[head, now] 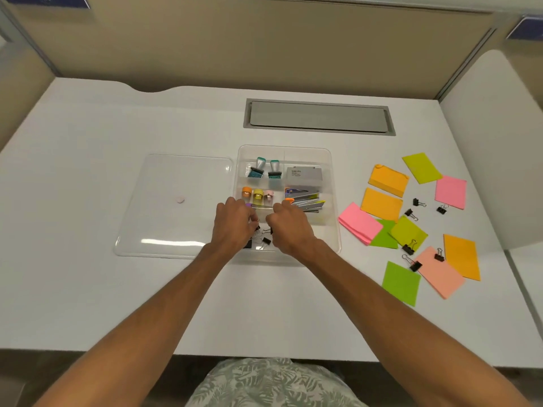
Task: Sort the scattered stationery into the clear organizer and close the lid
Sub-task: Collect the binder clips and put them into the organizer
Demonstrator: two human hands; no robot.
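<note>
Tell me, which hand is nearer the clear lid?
Left. The left hand is over the organizer's near-left part, right beside the lid's right edge. The right hand is further right, over the organizer's middle.

Your white desk (117, 289) carries the clear organizer (323, 233) at centre, its lid (176, 230) lying flat just to the left. On your right lie scattered sticky notes (382, 204) and black binder clips (411, 214), some apparently resting on the notes.

Bright even overhead light; lid (173, 205) glare; edges warped.
</note>
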